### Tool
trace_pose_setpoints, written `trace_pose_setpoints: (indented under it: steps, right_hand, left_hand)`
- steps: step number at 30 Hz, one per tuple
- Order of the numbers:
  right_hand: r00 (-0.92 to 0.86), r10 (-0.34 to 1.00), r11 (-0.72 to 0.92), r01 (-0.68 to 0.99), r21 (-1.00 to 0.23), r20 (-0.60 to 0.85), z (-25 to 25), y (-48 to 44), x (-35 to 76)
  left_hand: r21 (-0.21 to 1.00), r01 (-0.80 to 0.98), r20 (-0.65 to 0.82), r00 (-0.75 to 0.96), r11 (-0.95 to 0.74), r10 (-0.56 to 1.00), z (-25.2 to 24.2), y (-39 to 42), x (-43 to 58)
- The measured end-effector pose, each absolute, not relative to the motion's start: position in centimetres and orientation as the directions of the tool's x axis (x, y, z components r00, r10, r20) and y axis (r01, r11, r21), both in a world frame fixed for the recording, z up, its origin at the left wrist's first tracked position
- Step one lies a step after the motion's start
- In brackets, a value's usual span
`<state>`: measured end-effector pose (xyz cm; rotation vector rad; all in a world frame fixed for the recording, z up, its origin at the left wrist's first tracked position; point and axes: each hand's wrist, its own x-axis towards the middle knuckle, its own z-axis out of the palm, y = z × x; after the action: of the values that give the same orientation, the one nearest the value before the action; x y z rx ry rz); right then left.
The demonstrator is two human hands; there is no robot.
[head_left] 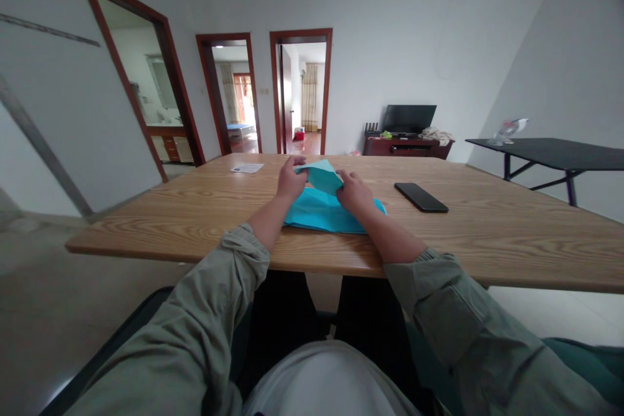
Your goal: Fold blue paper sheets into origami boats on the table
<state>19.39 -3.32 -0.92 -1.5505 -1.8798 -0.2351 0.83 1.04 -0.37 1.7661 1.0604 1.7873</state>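
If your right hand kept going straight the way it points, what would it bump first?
The right hand would meet the raised blue paper first, and seems to touch it already; next, probably the left hand.

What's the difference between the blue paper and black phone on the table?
The blue paper is bright and folded, lifted at one end by the left hand and right hand; the black phone is dark, flat, untouched. The paper is larger. Both lie on the wooden table.
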Motion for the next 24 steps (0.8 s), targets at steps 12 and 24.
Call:
trace_pose_setpoints:
  steps: [12, 24]
  right_hand:
    - [-0.28, 0.771, 0.501, 0.821, -0.274, 0.571, -1.6, -3.4, 18.2]
    - [-0.191, 0.743, 0.64, 0.484, -0.597, 0.642, 0.4, 1.1, 18.9]
  left_hand:
    - [0.905, -0.421, 0.243, 0.377, -0.069, 0.894, -0.3, -0.7, 2.6]
    - [0.906, -0.122, 0.424, 0.267, -0.406, 0.865, 0.3, 1.8, 4.0]
